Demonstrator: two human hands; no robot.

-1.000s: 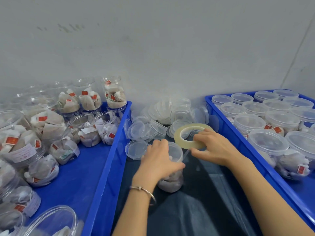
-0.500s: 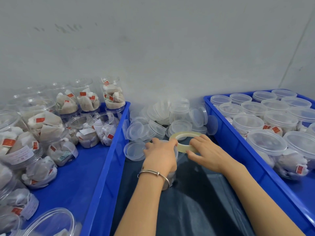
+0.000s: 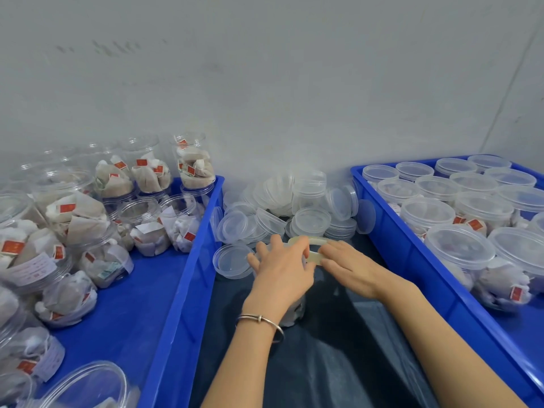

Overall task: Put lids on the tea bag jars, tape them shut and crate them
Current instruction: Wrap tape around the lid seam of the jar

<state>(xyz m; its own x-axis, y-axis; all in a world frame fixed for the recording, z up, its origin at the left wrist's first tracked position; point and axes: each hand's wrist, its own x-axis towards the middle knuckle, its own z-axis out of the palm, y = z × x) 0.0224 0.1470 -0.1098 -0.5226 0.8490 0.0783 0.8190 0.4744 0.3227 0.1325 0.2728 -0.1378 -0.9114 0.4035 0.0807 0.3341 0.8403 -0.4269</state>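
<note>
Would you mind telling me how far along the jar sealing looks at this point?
Done: the right crate holds many lidded jars. In hand: the left hand holds a jar while the right hand holds the tape roll against it. Left: open jars fill the left crate, with loose lids waiting between.

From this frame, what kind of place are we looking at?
Likely a small packing station, not a kitchen. A blue crate of open tea bag jars on the left, a blue crate of lidded jars on the right, loose clear lids piled between, a tape roll in use.
</note>
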